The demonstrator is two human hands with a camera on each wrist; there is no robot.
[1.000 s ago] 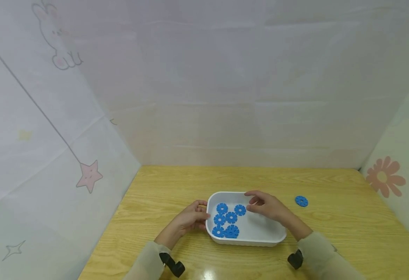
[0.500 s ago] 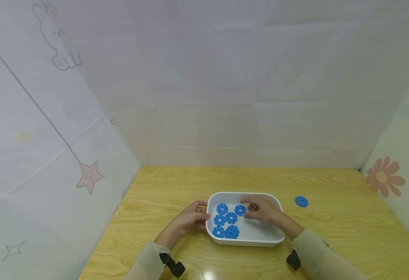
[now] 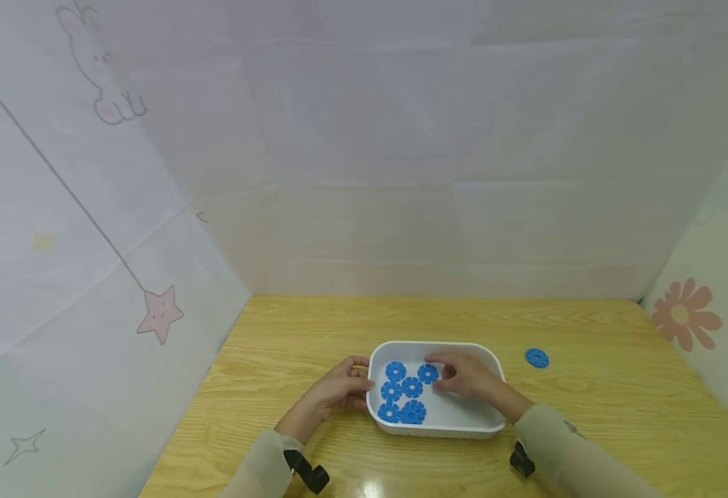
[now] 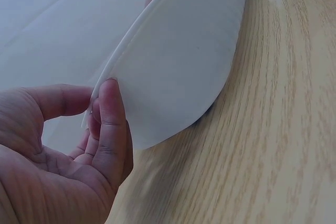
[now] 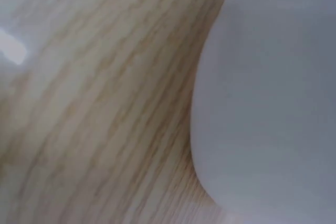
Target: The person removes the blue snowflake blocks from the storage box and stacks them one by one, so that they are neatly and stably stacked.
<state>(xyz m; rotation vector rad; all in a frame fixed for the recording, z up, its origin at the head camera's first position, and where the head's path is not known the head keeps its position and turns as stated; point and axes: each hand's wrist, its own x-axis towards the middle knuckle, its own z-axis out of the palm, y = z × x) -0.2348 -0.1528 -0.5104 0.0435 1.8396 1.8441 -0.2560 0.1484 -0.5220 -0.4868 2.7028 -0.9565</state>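
A white plastic tray [image 3: 463, 416] holds several flat blue notched discs, most of them gathered in its left half. My left hand [image 3: 342, 387] grips the tray's left rim; in the left wrist view the thumb lies inside the wall and the fingers [image 4: 111, 129] outside it. My right hand [image 3: 468, 377] reaches into the tray, index finger and thumb spread apart on either side of the rightmost blue disc [image 3: 428, 374], which lies flat. The right wrist view shows only the tray's outer wall [image 5: 262, 108], with no hand in it.
Another blue disc [image 3: 536, 357] lies on the wooden table [image 3: 314, 325], to the right of the tray. Pale printed cloth [image 3: 364, 173] encloses the table at the back and sides. Black wrist cameras sit below both sleeves.
My right hand has moved left and down into the tray, its fingertips now closer to the rightmost disc. The left hand and the discs stay where they were.
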